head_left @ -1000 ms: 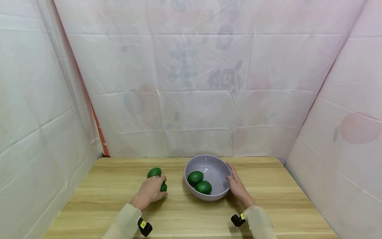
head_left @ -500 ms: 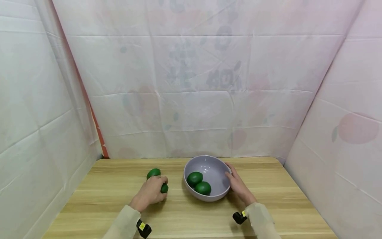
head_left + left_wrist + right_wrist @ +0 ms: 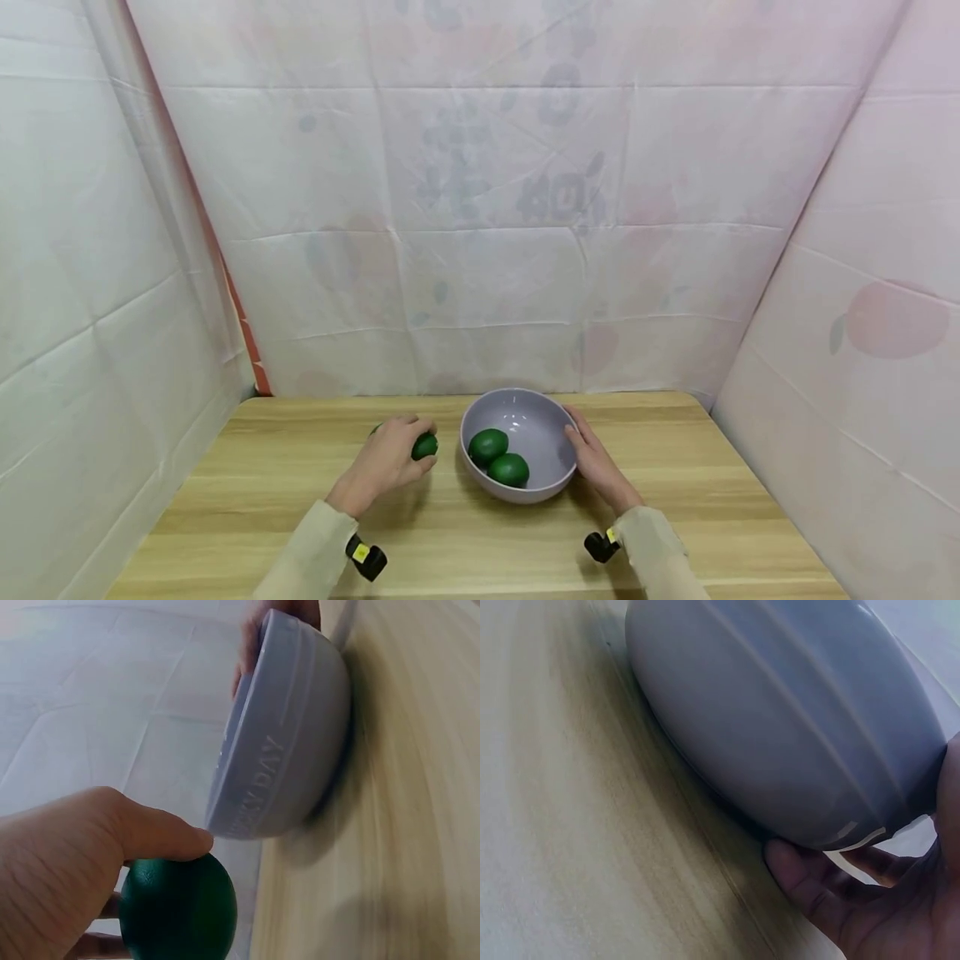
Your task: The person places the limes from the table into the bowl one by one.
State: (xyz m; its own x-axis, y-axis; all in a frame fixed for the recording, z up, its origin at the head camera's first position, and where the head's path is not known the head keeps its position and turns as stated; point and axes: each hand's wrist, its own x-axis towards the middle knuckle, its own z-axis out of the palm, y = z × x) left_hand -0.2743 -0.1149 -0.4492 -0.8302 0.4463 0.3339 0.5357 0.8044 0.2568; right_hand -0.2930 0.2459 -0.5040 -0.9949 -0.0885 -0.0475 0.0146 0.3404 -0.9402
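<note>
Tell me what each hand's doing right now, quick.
Left hand: closed, holding a dark green fruit.
Right hand: closed on the rim of the lavender-grey bowl.

Looks like a makeshift recording booth, room beyond unclear: creased, faintly printed sheets (image 3: 480,275) behind the wood-grain counter's (image 3: 480,550) far edge and along left/right edges, plus black wrist cameras (image 3: 367,560).

bowl (image 3: 311,735): glossy, smooth | green fruit (image 3: 180,911): soft sheen | tabletop (image 3: 465,554): wood-grained | sleeve (image 3: 306,557): matt cloth
</note>
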